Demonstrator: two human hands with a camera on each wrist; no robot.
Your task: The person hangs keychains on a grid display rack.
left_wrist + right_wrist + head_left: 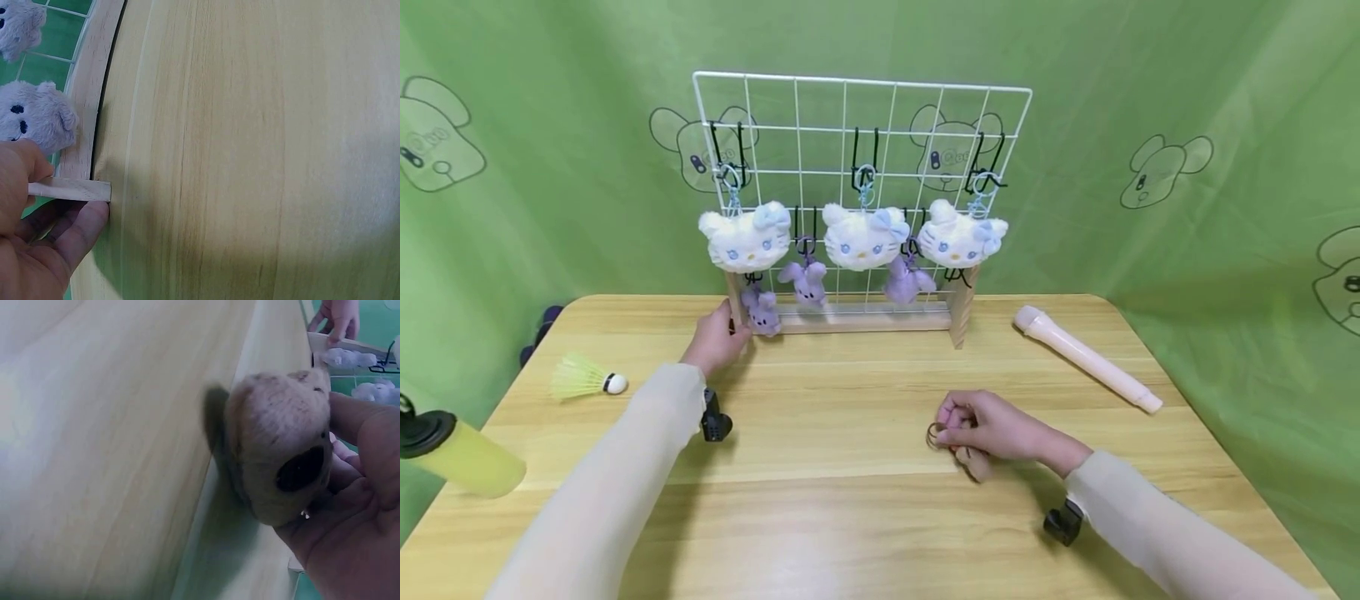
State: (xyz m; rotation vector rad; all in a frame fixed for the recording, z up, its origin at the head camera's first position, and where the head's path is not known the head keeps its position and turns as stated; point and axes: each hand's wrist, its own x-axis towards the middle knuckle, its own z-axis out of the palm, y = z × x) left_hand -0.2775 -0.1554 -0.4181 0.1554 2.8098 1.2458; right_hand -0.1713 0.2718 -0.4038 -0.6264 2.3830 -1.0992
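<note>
My left hand [711,340] grips the left wooden foot [81,188] of a white wire display rack [862,82], with the foot between thumb and fingers in the left wrist view. In my right hand [996,427] is a small brown plush keychain [269,434], pinched near its metal ring [934,434]. The plush dangles below the fingers, over the table's right half. From black hooks on the rack hang three white cat-head plush keychains [862,237] with blue bows. Three purple plush keychains [808,283] hang lower, the leftmost beside my left hand.
A pale pink stick-shaped thing [1086,357] lies at the right of the wooden table [820,533]. Toward the left lie a yellow shuttlecock [583,379] and a yellow bottle [471,458] with a black lid. Green cloth [1075,75] surrounds the table.
</note>
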